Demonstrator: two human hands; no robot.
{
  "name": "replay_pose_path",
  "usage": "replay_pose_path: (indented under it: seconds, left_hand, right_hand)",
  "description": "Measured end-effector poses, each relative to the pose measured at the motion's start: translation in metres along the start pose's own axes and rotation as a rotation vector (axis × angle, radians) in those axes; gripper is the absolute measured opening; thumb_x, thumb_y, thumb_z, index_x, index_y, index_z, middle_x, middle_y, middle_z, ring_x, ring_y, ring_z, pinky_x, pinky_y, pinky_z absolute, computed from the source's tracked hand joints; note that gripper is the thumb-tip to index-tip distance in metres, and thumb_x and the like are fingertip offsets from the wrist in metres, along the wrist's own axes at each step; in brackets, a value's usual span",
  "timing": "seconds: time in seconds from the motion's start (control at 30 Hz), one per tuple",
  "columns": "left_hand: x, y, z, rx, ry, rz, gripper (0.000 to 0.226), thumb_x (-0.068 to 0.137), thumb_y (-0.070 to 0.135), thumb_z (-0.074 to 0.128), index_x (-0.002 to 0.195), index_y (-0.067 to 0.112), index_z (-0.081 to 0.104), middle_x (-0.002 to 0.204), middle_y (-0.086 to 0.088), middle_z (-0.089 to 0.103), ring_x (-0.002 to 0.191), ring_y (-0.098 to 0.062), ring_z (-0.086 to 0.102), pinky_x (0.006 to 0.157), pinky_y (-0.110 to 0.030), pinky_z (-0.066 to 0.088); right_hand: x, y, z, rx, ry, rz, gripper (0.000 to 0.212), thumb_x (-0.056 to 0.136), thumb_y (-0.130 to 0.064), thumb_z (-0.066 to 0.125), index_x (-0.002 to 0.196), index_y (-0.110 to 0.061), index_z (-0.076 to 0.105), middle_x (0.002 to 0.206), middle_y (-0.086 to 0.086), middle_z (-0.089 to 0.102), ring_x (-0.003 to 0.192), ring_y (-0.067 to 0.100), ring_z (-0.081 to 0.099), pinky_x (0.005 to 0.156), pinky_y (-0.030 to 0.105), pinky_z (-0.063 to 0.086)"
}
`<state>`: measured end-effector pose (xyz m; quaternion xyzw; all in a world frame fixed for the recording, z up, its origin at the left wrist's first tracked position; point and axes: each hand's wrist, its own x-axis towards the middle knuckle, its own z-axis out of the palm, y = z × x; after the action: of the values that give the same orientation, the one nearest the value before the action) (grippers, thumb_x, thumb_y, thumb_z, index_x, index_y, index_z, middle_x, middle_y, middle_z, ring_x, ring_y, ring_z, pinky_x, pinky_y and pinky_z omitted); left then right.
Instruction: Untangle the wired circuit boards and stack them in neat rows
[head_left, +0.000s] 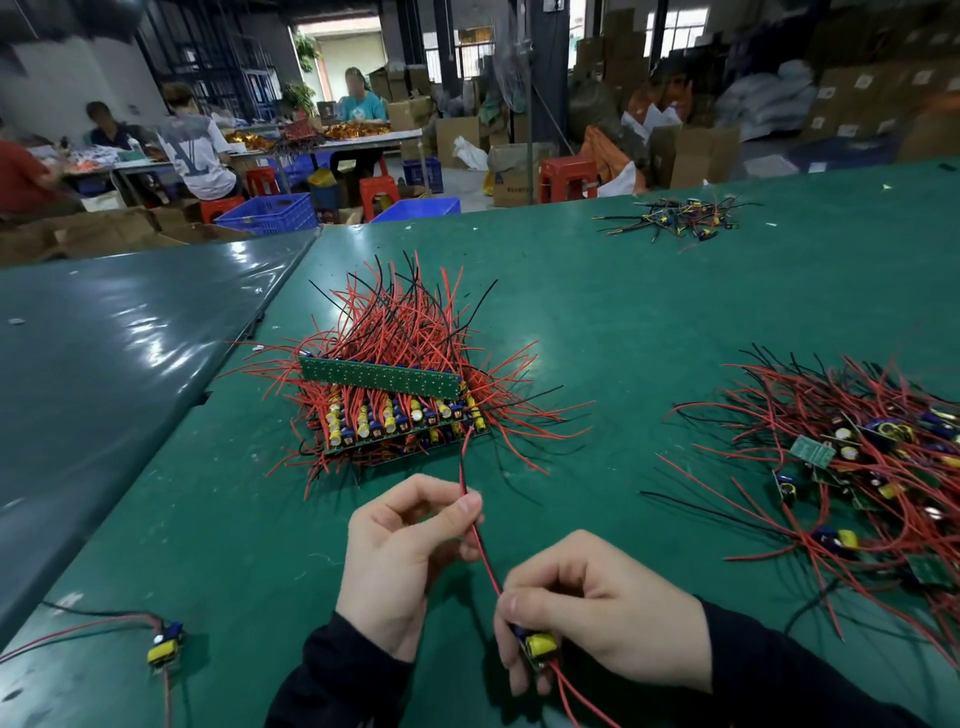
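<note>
The right hand (597, 608) grips one small board (535, 649) low near the body, and the left hand (405, 551) pinches its red wire (480, 540), pulled straight between them. Ahead on the green surface (649, 322) stands the stack (395, 410), with perhaps two or three layers already done. At right, a tangled pile (852, 473) is left to sort.

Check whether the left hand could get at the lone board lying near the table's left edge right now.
Probably not at once: the left hand pinches the red wire of the board in the right hand. Once released, bare table leads to the lone board.
</note>
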<state>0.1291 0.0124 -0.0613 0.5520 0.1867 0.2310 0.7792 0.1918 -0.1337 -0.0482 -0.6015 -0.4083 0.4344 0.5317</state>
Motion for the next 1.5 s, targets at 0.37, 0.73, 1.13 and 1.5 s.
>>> replay_pose_path:
  seconds: [0.37, 0.73, 1.13, 1.5]
  left_hand:
    - [0.003, 0.003, -0.004, -0.014, 0.066, 0.001, 0.007, 0.057, 0.005, 0.069, 0.060, 0.011, 0.071, 0.064, -0.004, 0.065, 0.052, -0.012, 0.062, 0.046, -0.018, 0.049]
    - [0.007, 0.005, -0.007, -0.136, 0.151, -0.086, 0.010, 0.057, 0.001, 0.067, 0.065, 0.007, 0.068, 0.063, -0.007, 0.066, 0.049, -0.013, 0.063, 0.045, -0.016, 0.049]
    - [0.007, 0.005, -0.010, -0.086, 0.257, 0.004, 0.012, 0.072, -0.007, 0.066, 0.069, 0.003, 0.063, 0.060, -0.006, 0.063, 0.046, -0.012, 0.061, 0.043, -0.016, 0.047]
    - [0.010, 0.000, -0.009, -0.186, 0.222, 0.055, 0.017, 0.076, 0.002, 0.063, 0.091, 0.009, 0.067, 0.077, -0.004, 0.074, 0.062, -0.014, 0.070, 0.052, -0.018, 0.053]
  right_hand:
    - [-0.001, -0.003, 0.000, -0.016, -0.069, 0.028, 0.027, 0.093, -0.012, 0.048, 0.071, -0.014, 0.064, 0.063, -0.005, 0.065, 0.052, 0.007, 0.056, 0.058, 0.017, 0.047]
    - [0.000, -0.004, 0.000, -0.022, -0.115, 0.041, 0.028, 0.093, -0.013, 0.049, 0.070, -0.014, 0.066, 0.064, -0.006, 0.065, 0.055, 0.007, 0.055, 0.060, 0.018, 0.048]
    - [-0.001, -0.004, 0.000, -0.050, -0.133, 0.033, 0.030, 0.093, -0.009, 0.048, 0.069, -0.013, 0.065, 0.064, -0.008, 0.064, 0.053, 0.004, 0.055, 0.058, 0.015, 0.046]
    - [0.006, 0.009, -0.004, 0.015, 0.131, -0.055, 0.029, 0.085, -0.016, 0.046, 0.061, -0.014, 0.061, 0.052, -0.002, 0.061, 0.045, 0.004, 0.053, 0.050, 0.014, 0.043]
